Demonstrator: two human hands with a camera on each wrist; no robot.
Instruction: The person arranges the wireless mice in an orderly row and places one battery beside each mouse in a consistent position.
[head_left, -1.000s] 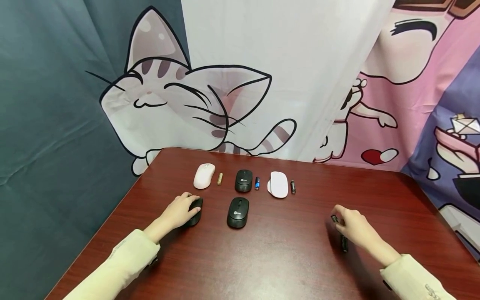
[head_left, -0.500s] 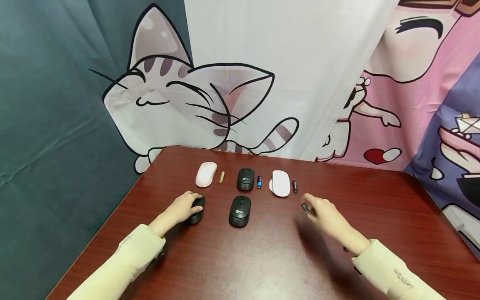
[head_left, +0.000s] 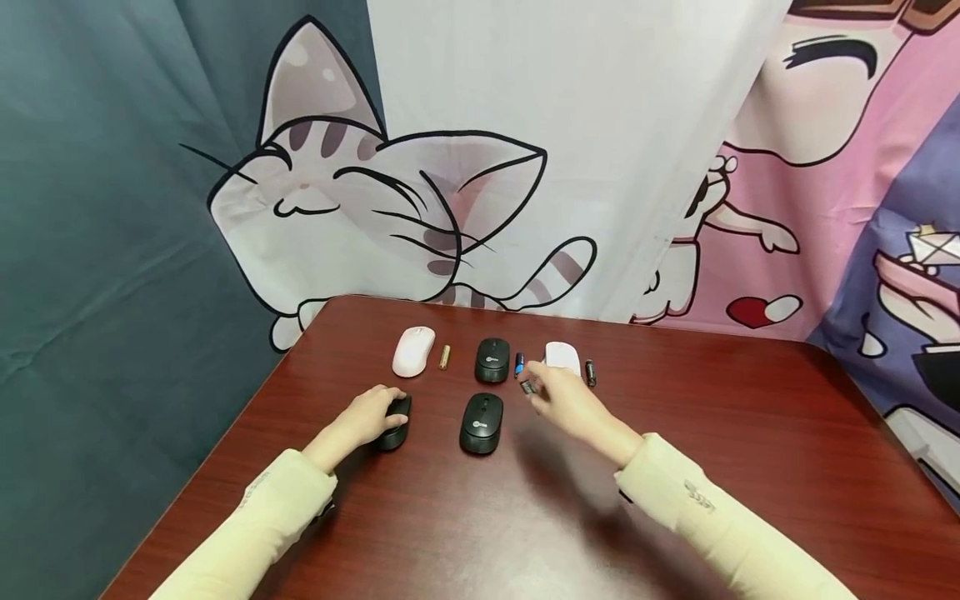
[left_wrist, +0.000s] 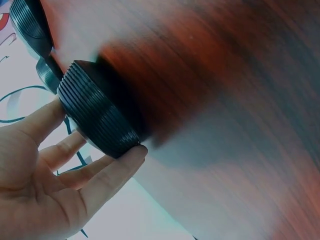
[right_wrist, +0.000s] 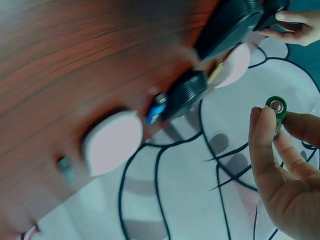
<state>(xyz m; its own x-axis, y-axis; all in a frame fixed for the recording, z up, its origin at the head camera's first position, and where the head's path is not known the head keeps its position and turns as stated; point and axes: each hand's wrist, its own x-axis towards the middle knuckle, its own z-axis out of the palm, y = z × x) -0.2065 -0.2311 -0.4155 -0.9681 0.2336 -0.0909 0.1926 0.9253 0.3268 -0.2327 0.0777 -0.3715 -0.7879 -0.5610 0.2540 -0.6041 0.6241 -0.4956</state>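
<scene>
My left hand [head_left: 367,418] grips a black computer mouse [head_left: 396,425] on the table; in the left wrist view thumb and fingers span the mouse's ribbed sides [left_wrist: 97,112]. Raised over the table, my right hand [head_left: 572,406] pinches a battery [head_left: 527,387]; the right wrist view shows its green-ringed end [right_wrist: 276,106] between thumb and fingertips. That hand overlaps the lower part of a white mouse [head_left: 562,357] in the head view. Just beyond its fingertips lies a blue battery [head_left: 519,363]. A second black mouse [head_left: 481,425] sits between the hands.
Along the back stand a pale pink mouse [head_left: 413,352] with a gold battery [head_left: 445,357] and a small black mouse [head_left: 492,362]. A dark battery [head_left: 590,372] lies right of the white mouse. Behind the brown table [head_left: 750,400] hangs a printed cloth [head_left: 465,75].
My right hand has lifted a battery from the right side and carried it left to the white mouse. The right forearm now covers where another battery lay. The left hand keeps its hold.
</scene>
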